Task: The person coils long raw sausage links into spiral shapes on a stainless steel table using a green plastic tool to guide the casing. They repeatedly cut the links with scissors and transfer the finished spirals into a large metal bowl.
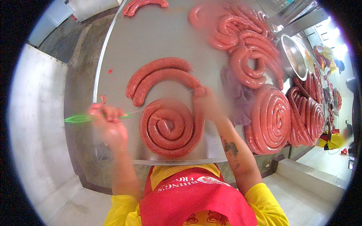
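Note:
A spiral of raw sausage (166, 128) lies flat on the metal table in front of me. Its outer end runs up to my right hand (206, 101), whose fingers are closed on it. Beyond the coil, a folded length of sausage (162, 75) curves and also reaches those fingers. My left hand (109, 119) is at the left of the coil, slightly blurred and closed around a slim green tool (78, 119). The tool's thin pale tip points toward the coil's upper left edge, and I cannot tell whether it touches.
Big sausage coils (269, 118) and looped sausages (250, 56) pile up along the right side. A steel bowl (292, 56) stands behind them. A short sausage piece (145, 5) lies at the far left. The table's raised edge (98, 71) runs along the left. People in yellow work farther right.

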The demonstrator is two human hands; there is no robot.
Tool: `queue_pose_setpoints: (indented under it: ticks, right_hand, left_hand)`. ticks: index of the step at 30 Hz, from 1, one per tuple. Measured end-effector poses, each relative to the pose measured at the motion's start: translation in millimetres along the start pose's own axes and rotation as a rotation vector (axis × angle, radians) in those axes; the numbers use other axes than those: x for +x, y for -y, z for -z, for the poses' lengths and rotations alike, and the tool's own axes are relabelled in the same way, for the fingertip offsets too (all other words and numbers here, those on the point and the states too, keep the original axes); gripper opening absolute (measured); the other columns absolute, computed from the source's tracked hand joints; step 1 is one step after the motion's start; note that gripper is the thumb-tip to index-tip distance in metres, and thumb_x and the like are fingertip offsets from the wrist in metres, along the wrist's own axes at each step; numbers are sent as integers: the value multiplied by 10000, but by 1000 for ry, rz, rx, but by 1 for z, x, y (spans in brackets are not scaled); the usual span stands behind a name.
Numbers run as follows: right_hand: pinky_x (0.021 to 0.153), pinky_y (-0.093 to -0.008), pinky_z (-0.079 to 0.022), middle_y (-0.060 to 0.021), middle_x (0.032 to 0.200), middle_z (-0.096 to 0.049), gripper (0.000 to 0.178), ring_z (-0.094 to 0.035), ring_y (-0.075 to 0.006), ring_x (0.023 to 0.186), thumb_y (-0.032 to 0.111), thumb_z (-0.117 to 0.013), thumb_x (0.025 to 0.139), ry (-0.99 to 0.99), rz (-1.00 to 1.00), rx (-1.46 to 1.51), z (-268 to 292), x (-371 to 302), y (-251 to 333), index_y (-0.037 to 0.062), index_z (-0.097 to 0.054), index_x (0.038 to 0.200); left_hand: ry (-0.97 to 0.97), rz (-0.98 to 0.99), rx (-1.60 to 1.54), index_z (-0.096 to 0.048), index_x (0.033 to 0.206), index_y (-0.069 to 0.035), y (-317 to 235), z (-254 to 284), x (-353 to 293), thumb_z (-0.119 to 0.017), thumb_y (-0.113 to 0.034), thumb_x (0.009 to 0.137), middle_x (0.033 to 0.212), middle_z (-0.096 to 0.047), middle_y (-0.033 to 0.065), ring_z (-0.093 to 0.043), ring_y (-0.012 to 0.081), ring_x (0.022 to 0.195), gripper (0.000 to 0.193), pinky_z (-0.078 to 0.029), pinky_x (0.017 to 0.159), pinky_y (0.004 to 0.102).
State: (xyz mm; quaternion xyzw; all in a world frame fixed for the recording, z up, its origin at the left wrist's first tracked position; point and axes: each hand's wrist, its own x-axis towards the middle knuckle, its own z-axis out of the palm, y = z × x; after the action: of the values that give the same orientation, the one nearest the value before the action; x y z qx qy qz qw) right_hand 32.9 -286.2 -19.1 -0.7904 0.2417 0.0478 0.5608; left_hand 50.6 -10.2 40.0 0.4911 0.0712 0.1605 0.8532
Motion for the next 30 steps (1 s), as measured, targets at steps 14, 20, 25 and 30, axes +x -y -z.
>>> queue_pose_setpoints:
  ticks: [14,20,25,30]
  right_hand:
    - [634,-417,-471,-142,738,-645,466,-623,-287,678,431,-409,936,312,13,-346,4,14,-24,37,-647,868]
    - [665,-453,-475,-184,802,-643,474,-620,-356,747,370,-356,956,331,-31,-294,1,7,2,-14,-622,879]
    - [623,-325,-474,-21,788,-561,332,-552,-161,707,313,-542,914,644,26,425,18,38,-60,47,-514,1110]
    - [692,-321,-480,-42,843,-569,345,-560,-159,780,271,-533,918,639,-44,366,20,42,-64,49,-463,1172]
  left_hand:
    - [-153,22,173,-498,1055,-86,-40,46,9,-497,-426,914,594,-278,-48,-307,88,533,369,-290,493,268]
    - [-28,183,144,-497,1032,-91,-40,27,-5,-468,-428,928,578,-299,-44,-299,74,487,354,-279,446,255]
    - [444,764,-25,-488,1064,-121,-18,-23,-65,-483,-482,904,565,-331,-61,-297,51,466,395,-264,425,215]
    - [1032,1201,-127,-438,1095,-99,-23,-91,-119,-410,-363,970,686,-362,-34,-352,50,572,293,-315,506,196]
